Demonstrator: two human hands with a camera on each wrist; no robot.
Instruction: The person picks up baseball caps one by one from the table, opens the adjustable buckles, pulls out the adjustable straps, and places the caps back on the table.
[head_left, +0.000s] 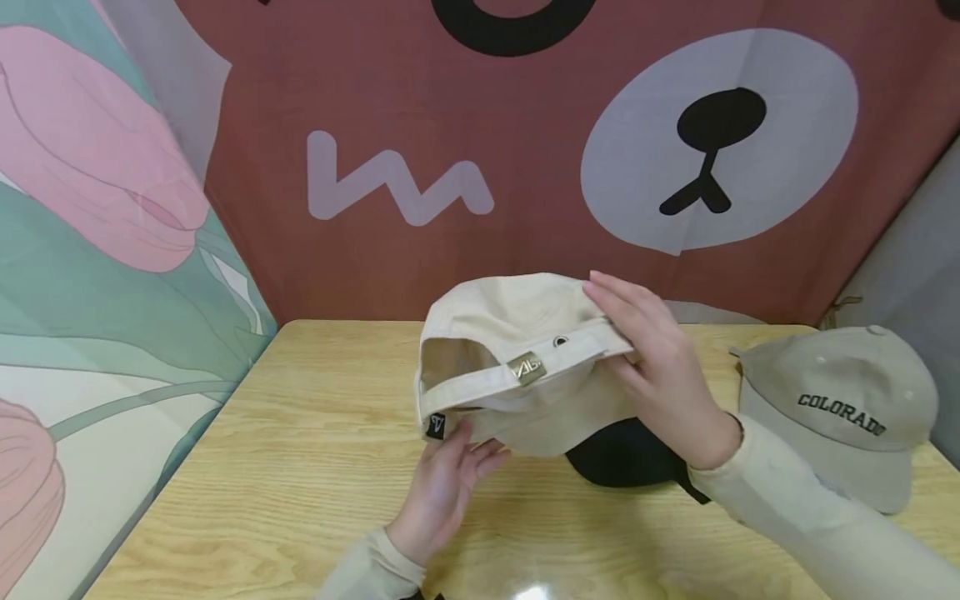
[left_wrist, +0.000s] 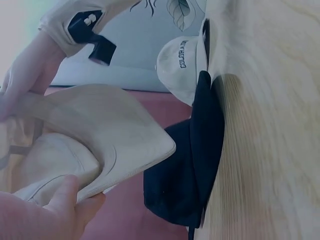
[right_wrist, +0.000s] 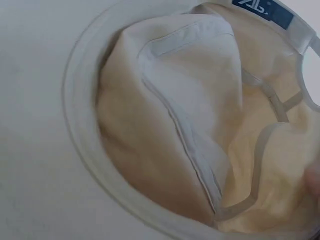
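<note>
1. Table point(head_left: 322, 400), right side: crowded. My cream cap point(head_left: 517, 304) is mid-scene, held above the wood; the black cap point(head_left: 626, 458) sits lower and right, partly hidden by it. Set down there, mine likely knocks or squashes the black one. Cause: I can't see all of it.
2. Cream cap's crown: folded inward in the right wrist view. Could set a crease; cause is soft fabric, nothing inside propping it.
3. Hands: right hand point(head_left: 663, 375) pinches the rim on the right, left hand point(head_left: 442, 492) pinches the near-left edge, lightly by the look of it. If the right slips, the cap probably swings and drops.
4. Strap point(head_left: 465, 390): right fingers are close to its end; a tug could shift the fit.
5. Counts: 1 table; 3 caps (cream, black, COLORADO cap point(head_left: 832, 375) far right); 2 hands; 1 strap; 1 buckle point(head_left: 527, 367); 1 black tag point(head_left: 435, 427); 1 eyelet point(head_left: 560, 341) showing.
</note>
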